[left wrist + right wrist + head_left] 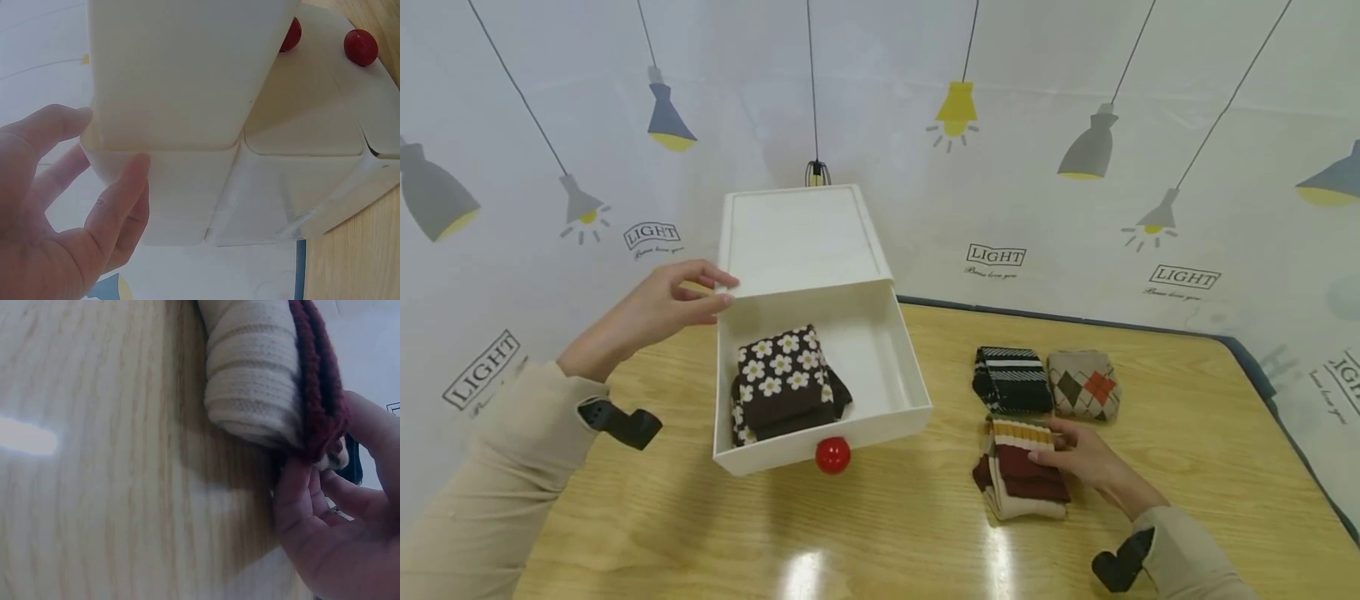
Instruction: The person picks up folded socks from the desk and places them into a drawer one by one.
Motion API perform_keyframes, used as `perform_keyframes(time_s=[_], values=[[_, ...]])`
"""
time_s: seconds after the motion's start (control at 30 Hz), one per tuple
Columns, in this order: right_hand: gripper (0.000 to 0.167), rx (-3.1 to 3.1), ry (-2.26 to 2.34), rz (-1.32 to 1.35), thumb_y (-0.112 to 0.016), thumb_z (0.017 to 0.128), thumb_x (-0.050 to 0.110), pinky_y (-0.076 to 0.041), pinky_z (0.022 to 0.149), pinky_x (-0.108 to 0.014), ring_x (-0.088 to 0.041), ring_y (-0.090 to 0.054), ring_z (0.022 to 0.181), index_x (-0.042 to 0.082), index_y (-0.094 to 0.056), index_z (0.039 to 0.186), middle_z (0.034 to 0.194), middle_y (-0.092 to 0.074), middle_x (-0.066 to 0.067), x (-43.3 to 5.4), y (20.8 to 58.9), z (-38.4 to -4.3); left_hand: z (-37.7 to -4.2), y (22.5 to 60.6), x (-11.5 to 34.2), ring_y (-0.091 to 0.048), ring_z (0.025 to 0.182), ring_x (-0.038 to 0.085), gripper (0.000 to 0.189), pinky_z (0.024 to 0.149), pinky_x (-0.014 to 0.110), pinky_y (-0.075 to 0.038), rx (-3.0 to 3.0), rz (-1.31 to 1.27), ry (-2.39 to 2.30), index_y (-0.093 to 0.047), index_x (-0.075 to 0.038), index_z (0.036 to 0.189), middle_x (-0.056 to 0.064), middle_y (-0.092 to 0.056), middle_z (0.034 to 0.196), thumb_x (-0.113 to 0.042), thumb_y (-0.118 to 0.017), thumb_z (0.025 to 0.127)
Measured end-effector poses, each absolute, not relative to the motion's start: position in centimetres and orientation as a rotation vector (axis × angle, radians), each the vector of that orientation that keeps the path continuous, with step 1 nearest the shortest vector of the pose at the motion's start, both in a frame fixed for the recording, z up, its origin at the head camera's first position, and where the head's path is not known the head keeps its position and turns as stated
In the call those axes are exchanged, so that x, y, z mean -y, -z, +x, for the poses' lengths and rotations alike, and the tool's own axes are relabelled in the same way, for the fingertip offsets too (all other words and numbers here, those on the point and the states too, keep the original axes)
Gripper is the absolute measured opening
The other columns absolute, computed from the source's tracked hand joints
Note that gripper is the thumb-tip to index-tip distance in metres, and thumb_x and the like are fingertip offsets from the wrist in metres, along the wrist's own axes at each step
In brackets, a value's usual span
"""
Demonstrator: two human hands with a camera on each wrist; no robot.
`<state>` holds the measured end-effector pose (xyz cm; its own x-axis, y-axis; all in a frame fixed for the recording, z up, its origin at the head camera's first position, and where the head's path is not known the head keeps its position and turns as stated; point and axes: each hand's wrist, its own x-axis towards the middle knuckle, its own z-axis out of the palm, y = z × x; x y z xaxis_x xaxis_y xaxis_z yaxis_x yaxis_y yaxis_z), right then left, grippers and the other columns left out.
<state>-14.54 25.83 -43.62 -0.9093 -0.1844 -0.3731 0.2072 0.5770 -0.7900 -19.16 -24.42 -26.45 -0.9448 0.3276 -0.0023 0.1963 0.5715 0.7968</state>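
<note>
On the table stands a white drawer unit with its top drawer pulled out. Folded dark socks with white flowers lie inside that drawer, behind its red knob. My left hand holds the unit's front left corner; the left wrist view has thumb and fingers on either side of a seam there. To the right, my right hand pinches the side of folded maroon and cream socks. These rest on the table, their cream roll showing close up in the right wrist view.
Behind the maroon pair lie folded black and white striped socks and beige argyle socks. Lower drawers with red knobs show in the left wrist view. A lamp-printed curtain hangs behind the wooden table.
</note>
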Motion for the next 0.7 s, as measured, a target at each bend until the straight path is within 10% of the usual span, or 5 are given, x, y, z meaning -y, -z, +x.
perform_keyframes(time_s=[0.37,0.7], values=[[0.059,-2.408,1.312,0.029,-0.065,0.081,0.023,-0.046,0.076,-0.034,-0.027,-0.047,0.094,-0.01,-0.038,0.12,0.107,-0.048,-0.022,-25.73,43.94,-14.34,-19.02,26.37,24.42,-0.054,0.098,0.032,0.036,0.079,0.029,-0.051,-2.637,0.438,-1.32,-0.046,0.001,0.119,0.018,-0.042,0.116,-0.022,-0.05,0.091],[0.072,-2.3,1.415,0.04,-0.063,0.083,0.021,-0.051,0.073,-0.031,-0.019,-0.057,0.091,-0.011,-0.019,0.13,0.105,-0.057,-0.019,-25.49,43.58,-13.78,-19.01,26.27,24.41,-0.053,0.098,0.033,0.038,0.079,0.029,-0.051,-2.641,0.427,-1.313,-0.045,0.0,0.12,0.019,-0.041,0.117,-0.024,-0.05,0.091]])
